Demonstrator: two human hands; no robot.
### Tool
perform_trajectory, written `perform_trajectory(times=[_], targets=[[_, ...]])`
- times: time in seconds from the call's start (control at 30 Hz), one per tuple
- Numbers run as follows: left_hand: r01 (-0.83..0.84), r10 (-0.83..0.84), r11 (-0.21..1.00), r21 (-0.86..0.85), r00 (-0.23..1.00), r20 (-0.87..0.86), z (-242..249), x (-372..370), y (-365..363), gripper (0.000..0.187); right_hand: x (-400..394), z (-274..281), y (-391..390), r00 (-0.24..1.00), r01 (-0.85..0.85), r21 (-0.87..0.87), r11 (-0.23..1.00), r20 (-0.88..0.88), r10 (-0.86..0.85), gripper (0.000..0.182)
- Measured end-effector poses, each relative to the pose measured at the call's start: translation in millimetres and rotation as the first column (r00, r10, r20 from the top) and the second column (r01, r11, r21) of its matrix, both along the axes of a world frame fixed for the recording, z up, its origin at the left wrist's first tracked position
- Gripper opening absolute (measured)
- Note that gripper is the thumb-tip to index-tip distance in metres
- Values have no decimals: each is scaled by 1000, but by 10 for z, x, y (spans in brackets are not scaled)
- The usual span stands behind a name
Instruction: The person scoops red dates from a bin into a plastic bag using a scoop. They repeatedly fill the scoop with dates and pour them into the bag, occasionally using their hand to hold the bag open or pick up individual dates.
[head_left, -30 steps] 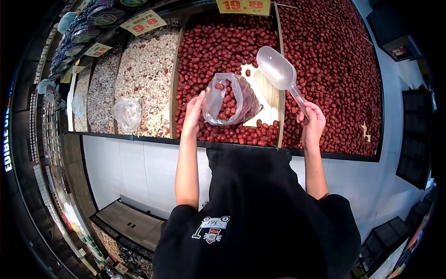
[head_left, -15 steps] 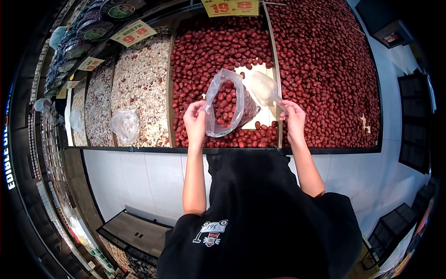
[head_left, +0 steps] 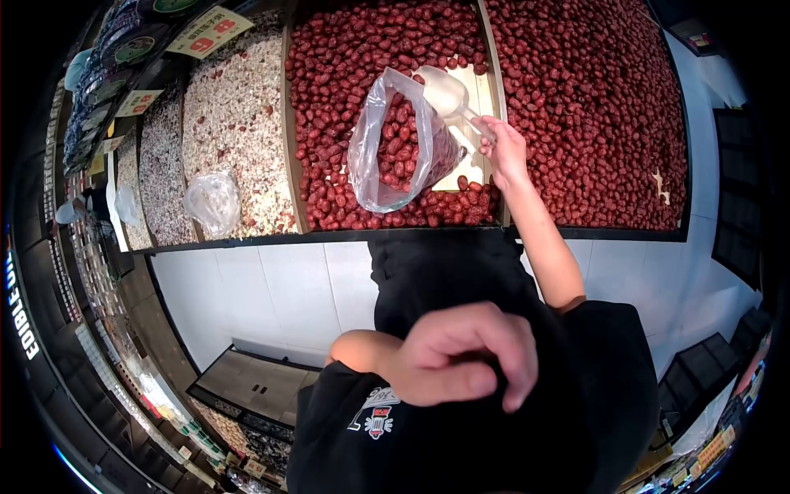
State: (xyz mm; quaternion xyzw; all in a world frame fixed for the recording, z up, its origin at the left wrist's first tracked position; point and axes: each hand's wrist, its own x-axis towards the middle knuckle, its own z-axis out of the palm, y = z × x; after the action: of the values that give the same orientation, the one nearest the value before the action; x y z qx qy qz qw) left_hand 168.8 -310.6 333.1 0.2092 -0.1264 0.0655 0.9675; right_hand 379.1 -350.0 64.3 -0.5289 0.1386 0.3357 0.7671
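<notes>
My right hand [head_left: 504, 152] is closed round the handle of a pale plastic scoop [head_left: 444, 92]. The scoop's bowl lies over the bare board, close to the mouth of a clear plastic bag [head_left: 359, 156]. Red dates show inside the bag, which rests open on the loose dates [head_left: 329, 90] in the middle bin. Raised in front of my black shirt, my left hand [head_left: 465, 354] has loosely curled fingers, with a gap between thumb and fingers. Nothing shows in it, and it is well apart from the bag.
Wooden dividers [head_left: 290, 123] separate the bins. More dates [head_left: 592, 115] fill the right bin, and a pale grain mix [head_left: 239, 107] lies to the left with a crumpled clear bag [head_left: 212, 202] on it. Price signs [head_left: 210, 31] hang at the upper left.
My left hand has let go of the bag's rim and come back in front of my shirt. My right hand still holds the scoop, now closer to the bag. The view has shifted slightly.
</notes>
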Motion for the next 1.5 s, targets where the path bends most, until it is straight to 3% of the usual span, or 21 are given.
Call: perform_trajectory(times=[0.03, 0.1, 0.13, 0.17, 0.23, 0.37, 0.77, 1.0, 1.17, 1.27, 1.5], targets=[[200, -194, 972, -119, 979, 65, 115, 0, -67, 24, -9, 17, -4, 1000, 16, -2, 1000, -22, -16, 26], [359, -345, 913, -192, 933, 102, 358, -5, -88, 23, -40, -2, -50, 999, 31, 22, 999, -28, -31, 26], [323, -290, 930, -174, 938, 191, 388, 28, -134, 22, -49, -4, -78, 999, 44, 31, 999, -26, -43, 26], [160, -132, 939, -304, 985, 112, 543, 30, -312, 19, -60, 8, -113, 998, 56, 43, 997, -30, -55, 26], [59, -27, 908, -414, 996, 81, 641, 9, -451, 21, -84, 42, -154, 996, 81, 76, 994, -35, -79, 26], [260, -176, 871, -417, 957, 229, 529, 4, -387, 28, -43, 37, -243, 992, 124, 125, 984, -30, -121, 26], [179, -54, 877, -446, 959, 280, 506, -6, -380, 22, -190, 1043, -605, 961, 40, 116, 992, 267, -70, 20], [199, -93, 865, -460, 965, 244, 562, -37, -330, 26, -411, 1441, -725, 898, -67, 20, 998, 438, 51, 19], [183, -43, 875, -448, 951, 306, 511, -3, -349, 25, -480, 1502, -792, 798, -129, -56, 990, 586, 137, 19], [195, -37, 873, -448, 940, 338, 479, 9, -331, 23, -470, 1497, -774, 777, -108, -26, 994, 621, 100, 19], [220, -40, 854, -471, 931, 362, 475, -18, -330, 21, -329, 1102, -614, 874, 0, -72, 997, 485, 35, 20]])
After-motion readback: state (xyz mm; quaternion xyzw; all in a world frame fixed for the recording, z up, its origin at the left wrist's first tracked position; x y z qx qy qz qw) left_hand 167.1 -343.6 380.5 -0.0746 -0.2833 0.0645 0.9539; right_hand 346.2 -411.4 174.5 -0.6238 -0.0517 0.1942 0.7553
